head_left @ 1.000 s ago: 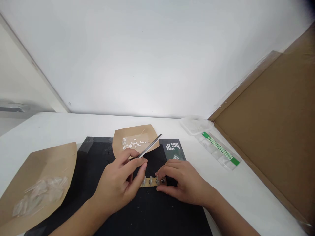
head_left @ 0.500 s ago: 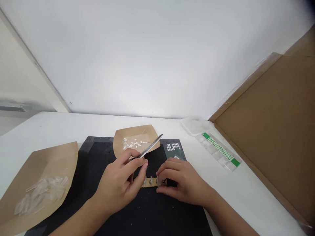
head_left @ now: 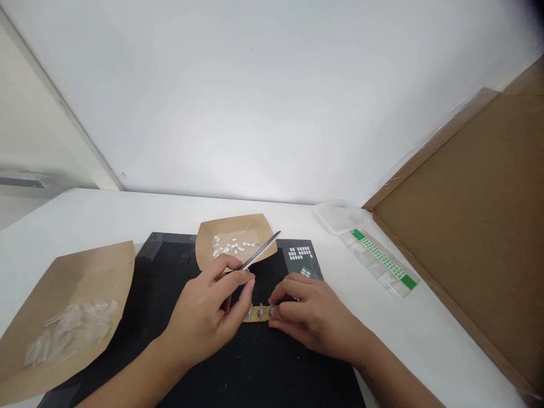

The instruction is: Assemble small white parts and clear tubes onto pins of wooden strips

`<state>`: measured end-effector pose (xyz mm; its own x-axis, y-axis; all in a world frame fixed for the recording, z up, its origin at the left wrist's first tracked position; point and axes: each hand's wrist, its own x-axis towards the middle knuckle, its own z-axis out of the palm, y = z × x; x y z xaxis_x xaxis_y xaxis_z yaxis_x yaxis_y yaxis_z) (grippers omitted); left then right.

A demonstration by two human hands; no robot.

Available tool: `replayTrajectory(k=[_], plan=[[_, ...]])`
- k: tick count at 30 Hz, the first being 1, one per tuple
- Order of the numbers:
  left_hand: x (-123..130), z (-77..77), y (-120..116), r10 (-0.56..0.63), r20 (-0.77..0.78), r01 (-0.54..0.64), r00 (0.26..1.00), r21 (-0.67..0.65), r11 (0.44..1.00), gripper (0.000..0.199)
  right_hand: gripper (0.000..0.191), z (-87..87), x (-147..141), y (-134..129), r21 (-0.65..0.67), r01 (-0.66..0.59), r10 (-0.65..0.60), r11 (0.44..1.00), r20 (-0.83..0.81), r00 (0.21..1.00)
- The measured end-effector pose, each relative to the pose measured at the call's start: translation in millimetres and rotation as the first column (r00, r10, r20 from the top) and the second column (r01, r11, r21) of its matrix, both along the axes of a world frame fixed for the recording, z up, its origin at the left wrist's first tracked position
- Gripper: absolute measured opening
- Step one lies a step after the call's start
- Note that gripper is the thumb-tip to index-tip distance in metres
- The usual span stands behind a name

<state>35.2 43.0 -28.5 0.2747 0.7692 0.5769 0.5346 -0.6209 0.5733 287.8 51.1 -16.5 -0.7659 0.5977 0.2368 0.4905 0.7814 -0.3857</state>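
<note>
My left hand (head_left: 215,309) is closed around a slim metal tool (head_left: 261,249), held slantwise with its tapered end up and to the right. Thumb and forefinger of that hand meet just above the left end of a narrow tan strip (head_left: 266,318). Small clear upright pieces (head_left: 260,310) and round metal studs stand in a row on this strip. My right hand (head_left: 308,311) closes its fingers on a small clear piece (head_left: 275,311) towards the strip's right end, which the hand covers. The strip lies on a black mat (head_left: 255,362).
Behind the hands, a brown paper tray (head_left: 206,231) holds small white ovals. A larger paper tray (head_left: 102,266) at left holds clear plastic pieces. White ovals sit on a dark green sheet (head_left: 317,266). A green-printed clear packet (head_left: 382,260), a clear lid (head_left: 335,218) and cardboard (head_left: 467,226) stand at right.
My right hand's fingers have closed further on the clear piece and now cover the stud at the strip's right end. My left hand has barely moved. The view has shifted slightly.
</note>
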Motion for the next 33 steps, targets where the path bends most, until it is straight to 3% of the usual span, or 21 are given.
replayTrajectory(k=[22, 33], plan=[[-0.2, -2.5, 1.8, 0.009, 0.007, -0.009, 1.000, -0.024, 1.000, 0.010, 0.019, 3.9, -3.5, -3.7, -0.056, 0.028, -0.025, 0.998, 0.054, 0.998], [-2.0, -3.1, 0.6, 0.019, 0.010, -0.019, 1.000, -0.042, 0.999, 0.010, 0.013, -0.7, -6.6, -4.5, 0.063, 0.020, -0.021, 0.998, 0.011, 1.000]])
